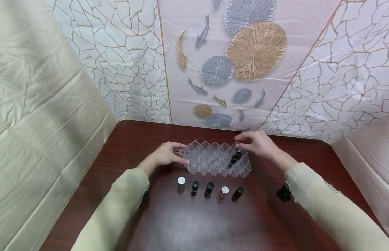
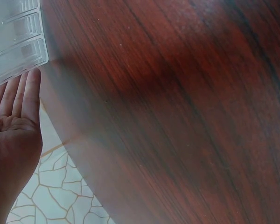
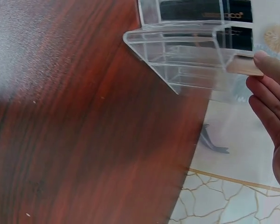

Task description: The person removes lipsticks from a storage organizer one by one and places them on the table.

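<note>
A clear plastic lipstick organizer with diamond-shaped slots stands on the dark wood table. At its left end, my left hand holds it, thumb on the near side and fingers on the far side; in the left wrist view those fingers look nearly straight. My right hand is over the far right corner and pinches a small tan-pink lipstick tube between thumb and fingers, its lower part inside or behind the clear plastic. Two black lipstick tubes sit in slots near the right end.
A loose row of tubes stands in front of the organizer: a white-capped tube, a black tube, another black tube, a silver-capped brown tube and a black tube. A patterned cloth hangs behind the table.
</note>
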A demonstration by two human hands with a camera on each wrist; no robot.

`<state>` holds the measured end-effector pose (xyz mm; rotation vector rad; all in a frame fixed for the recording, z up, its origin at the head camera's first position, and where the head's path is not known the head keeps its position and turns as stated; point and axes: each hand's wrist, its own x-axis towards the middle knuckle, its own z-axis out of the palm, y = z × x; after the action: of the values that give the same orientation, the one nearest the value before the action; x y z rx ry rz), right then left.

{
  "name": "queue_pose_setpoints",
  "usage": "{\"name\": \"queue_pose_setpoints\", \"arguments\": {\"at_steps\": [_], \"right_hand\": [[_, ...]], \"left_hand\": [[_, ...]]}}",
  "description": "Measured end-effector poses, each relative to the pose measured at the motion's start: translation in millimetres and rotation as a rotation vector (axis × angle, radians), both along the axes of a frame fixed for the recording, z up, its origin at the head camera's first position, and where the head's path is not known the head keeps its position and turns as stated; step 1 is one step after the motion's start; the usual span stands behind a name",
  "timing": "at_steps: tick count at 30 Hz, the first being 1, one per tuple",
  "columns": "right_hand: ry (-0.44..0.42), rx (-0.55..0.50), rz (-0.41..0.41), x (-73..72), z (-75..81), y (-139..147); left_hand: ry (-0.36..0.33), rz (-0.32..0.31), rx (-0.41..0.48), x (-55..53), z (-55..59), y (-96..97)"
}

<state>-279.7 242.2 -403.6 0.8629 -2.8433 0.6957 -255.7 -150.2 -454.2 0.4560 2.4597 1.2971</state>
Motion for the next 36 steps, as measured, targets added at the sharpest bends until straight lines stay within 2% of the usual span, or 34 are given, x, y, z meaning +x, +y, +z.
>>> {"name": "queue_pose_setpoints", "arguments": {"at_steps": [13,19,31,36], "right_hand": [[0.037,0.004,-0.003,5.2,33.3,2.9],[0.077,-0.032,0.037,10.5,51.1,3.2],[0.242,-0.031,0.125,30.3,81.0,8.0],[0.258,-0.017,0.157,41.0,89.7,10.1]], "left_hand": [[-0.013,0.004,0.007,0.8,0.4,0.6],[-0.013,0.004,0.012,0.8,0.6,1.0],[-0.002,0.001,0.006,2.8,2.9,0.8],[-0.003,0.001,0.005,4.3,5.3,1.6]]}}
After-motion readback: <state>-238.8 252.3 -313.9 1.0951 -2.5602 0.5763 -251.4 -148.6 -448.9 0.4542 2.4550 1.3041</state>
